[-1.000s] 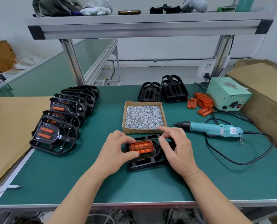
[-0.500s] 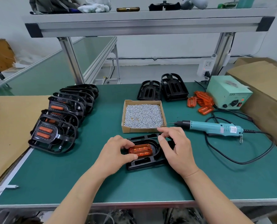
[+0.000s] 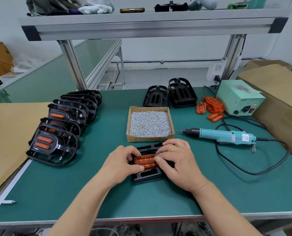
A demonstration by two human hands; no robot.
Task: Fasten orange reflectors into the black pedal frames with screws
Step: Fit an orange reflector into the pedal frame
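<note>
The orange reflector (image 3: 146,161) sits in the black pedal frame (image 3: 148,174), which lies flat on the green table (image 3: 175,198) at lower centre of the frame, just below the cardboard box of screws (image 3: 150,123).

Left hand (image 3: 119,166): its fingers are curled onto the left end of the reflector, thumb at the lower edge, pressing the part. Right hand (image 3: 179,160): its fingers are bent over the right end of the reflector and the upper edge of the pedal frame, gripping both. The reflector's middle section shows between the two hands.

Right of centre, the teal electric screwdriver (image 3: 221,134) lies on the table with its bit pointing left toward the box; no hand touches it. Its black cable (image 3: 254,172) loops across the table at the right. Above it, at upper right, stands the pale green power supply (image 3: 239,99), with a loose pile of orange reflectors (image 3: 211,108) just beside its left face.

Above the box, two groups of empty black pedal frames (image 3: 170,95) stand close together. At left, a row of pedal frames fitted with reflectors (image 3: 60,126) runs from the table's left edge toward the upper centre, each overlapping the next. Brown cardboard sheet (image 3: 7,133) covers the surface at far left.
</note>
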